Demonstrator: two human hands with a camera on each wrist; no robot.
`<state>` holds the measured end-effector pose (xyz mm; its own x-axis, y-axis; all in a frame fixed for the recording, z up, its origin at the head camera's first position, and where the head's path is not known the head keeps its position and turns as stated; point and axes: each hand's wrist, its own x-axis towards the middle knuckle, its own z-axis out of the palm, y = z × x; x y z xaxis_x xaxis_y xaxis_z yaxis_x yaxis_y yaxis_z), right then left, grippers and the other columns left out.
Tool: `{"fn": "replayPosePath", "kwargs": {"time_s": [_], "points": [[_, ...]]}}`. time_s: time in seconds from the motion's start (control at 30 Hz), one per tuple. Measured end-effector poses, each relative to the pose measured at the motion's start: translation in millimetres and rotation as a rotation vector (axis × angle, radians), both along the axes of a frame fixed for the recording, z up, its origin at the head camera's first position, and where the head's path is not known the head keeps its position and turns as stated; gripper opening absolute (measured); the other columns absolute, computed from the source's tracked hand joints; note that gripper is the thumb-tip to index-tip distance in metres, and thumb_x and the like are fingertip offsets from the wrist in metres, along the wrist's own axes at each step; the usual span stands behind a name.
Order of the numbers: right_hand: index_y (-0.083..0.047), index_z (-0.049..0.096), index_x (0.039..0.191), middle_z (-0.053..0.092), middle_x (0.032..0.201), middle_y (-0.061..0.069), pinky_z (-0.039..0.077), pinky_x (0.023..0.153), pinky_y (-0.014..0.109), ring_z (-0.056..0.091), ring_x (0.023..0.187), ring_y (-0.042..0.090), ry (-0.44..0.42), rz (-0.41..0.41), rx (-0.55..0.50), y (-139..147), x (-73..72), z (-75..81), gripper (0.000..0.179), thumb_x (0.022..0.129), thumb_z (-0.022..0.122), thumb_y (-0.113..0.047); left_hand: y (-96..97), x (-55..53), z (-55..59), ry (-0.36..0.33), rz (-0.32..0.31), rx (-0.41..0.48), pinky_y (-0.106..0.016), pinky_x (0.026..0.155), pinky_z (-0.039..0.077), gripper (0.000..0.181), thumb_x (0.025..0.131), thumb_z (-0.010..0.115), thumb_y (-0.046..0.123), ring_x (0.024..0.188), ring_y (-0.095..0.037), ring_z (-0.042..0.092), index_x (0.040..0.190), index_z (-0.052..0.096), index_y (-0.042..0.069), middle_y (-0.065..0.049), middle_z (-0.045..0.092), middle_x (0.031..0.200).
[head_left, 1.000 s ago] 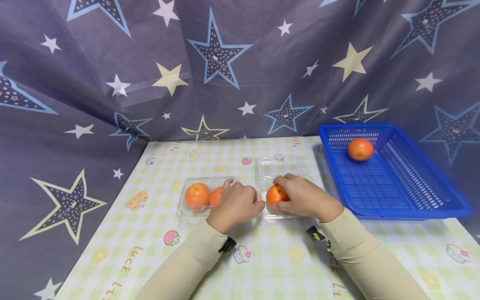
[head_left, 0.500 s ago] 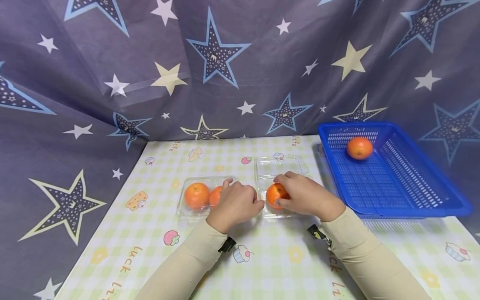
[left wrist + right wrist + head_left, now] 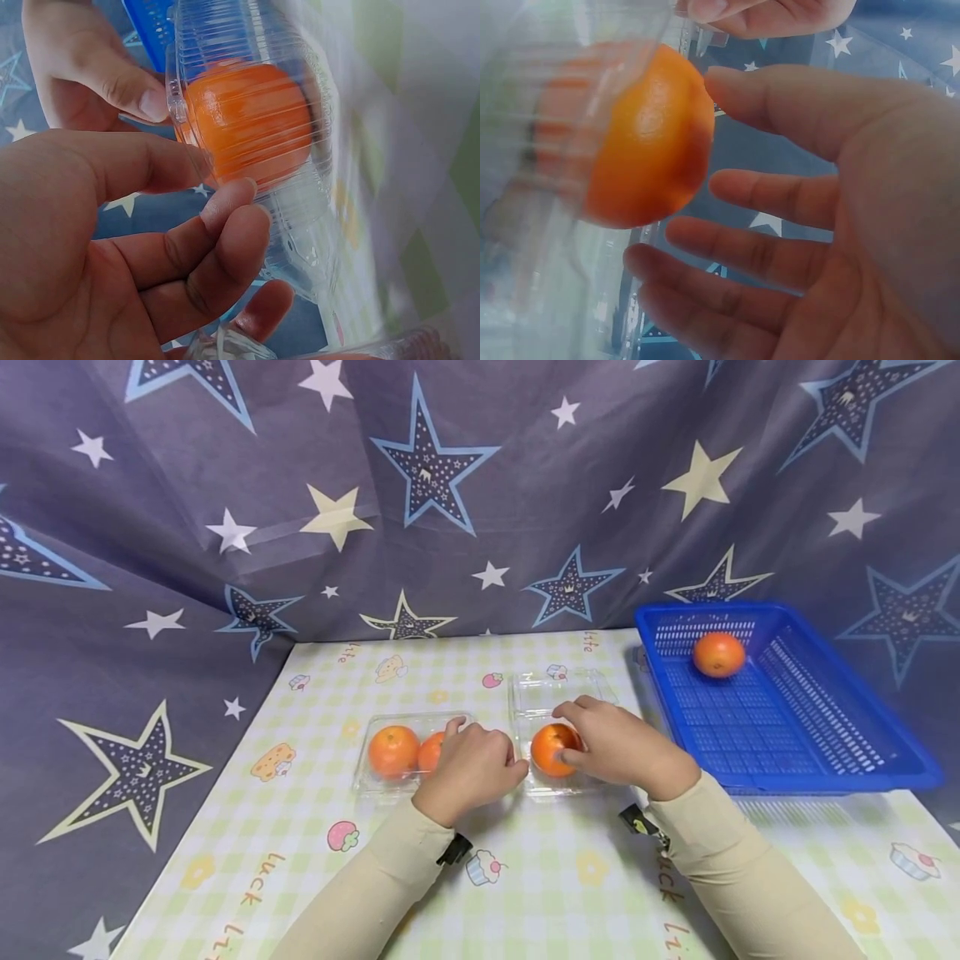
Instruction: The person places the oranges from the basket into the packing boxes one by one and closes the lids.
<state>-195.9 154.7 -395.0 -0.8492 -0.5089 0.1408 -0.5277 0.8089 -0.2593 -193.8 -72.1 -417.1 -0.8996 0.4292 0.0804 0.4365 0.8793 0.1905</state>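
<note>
My left hand (image 3: 472, 768) is between two clear plastic clamshell boxes. In the left wrist view, its thumb and index finger pinch the near rim of the right box (image 3: 259, 22). That box lies with its lid folded back and holds one orange (image 3: 553, 750). Around this orange my right hand (image 3: 618, 747) is spread, its fingers loosely extended; in the right wrist view the thumb is at the fruit's edge and the other fingers are apart from it. The left box (image 3: 363, 785) holds an orange (image 3: 393, 752) and a second orange (image 3: 431, 752), partly hidden by my left hand.
A blue plastic basket (image 3: 832, 693) stands at the right with one orange (image 3: 718, 655) in its far left corner. The table wears a checked cloth (image 3: 315, 877). A star-patterned curtain (image 3: 525, 518) hangs behind and at the left.
My right hand has loosened its grip on the orange in the right box and drawn slightly back to the right. The left hand and the boxes stay put.
</note>
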Motion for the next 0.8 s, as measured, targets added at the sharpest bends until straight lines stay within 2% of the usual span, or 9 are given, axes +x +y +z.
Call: {"fn": "replayPosePath", "kwargs": {"time_s": [0.23, 0.4, 0.6, 0.8], "points": [[-0.005, 0.066, 0.13, 0.069, 0.118, 0.014, 0.058, 0.093, 0.047, 0.067, 0.1, 0.028, 0.023, -0.003, -0.006, 4, 0.5, 4.8, 0.051, 0.089, 0.082, -0.03, 0.5, -3.2, -2.6, -0.002, -0.005, 0.003, -0.064, 0.116, 0.026, 0.046, 0.09, 0.065, 0.038, 0.053, -0.012, 0.05, 0.049, 0.05, 0.024, 0.012, 0.039, 0.045], [-0.006, 0.066, 0.13, 0.069, 0.117, 0.013, 0.058, 0.093, 0.047, 0.067, 0.1, 0.027, 0.035, 0.0, 0.003, 6, -1.0, 8.7, 0.049, 0.089, 0.081, -0.03, 0.0, -1.9, -2.6, -0.007, 0.003, 0.007, -0.064, 0.117, 0.025, 0.047, 0.091, 0.065, 0.037, 0.052, -0.013, 0.05, 0.048, 0.05, 0.023, 0.012, 0.038, 0.044], [-0.006, 0.066, 0.129, 0.068, 0.117, 0.013, 0.058, 0.091, 0.048, 0.068, 0.099, 0.028, 0.048, -0.015, 0.03, 13, -2.0, 21.4, 0.048, 0.09, 0.08, -0.031, -0.3, -0.9, -1.5, -0.005, -0.003, 0.014, -0.063, 0.117, 0.025, 0.046, 0.091, 0.065, 0.038, 0.055, -0.013, 0.05, 0.049, 0.051, 0.024, 0.011, 0.041, 0.045], [-0.007, 0.065, 0.132, 0.067, 0.123, 0.013, 0.057, 0.094, 0.048, 0.068, 0.103, 0.029, 0.043, -0.043, 0.064, 21, -4.4, 34.6, 0.051, 0.09, 0.078, -0.034, -0.9, 0.3, 0.2, -0.012, -0.004, 0.01, -0.063, 0.117, 0.024, 0.046, 0.09, 0.064, 0.037, 0.054, -0.014, 0.05, 0.049, 0.051, 0.023, 0.011, 0.039, 0.046]]}}
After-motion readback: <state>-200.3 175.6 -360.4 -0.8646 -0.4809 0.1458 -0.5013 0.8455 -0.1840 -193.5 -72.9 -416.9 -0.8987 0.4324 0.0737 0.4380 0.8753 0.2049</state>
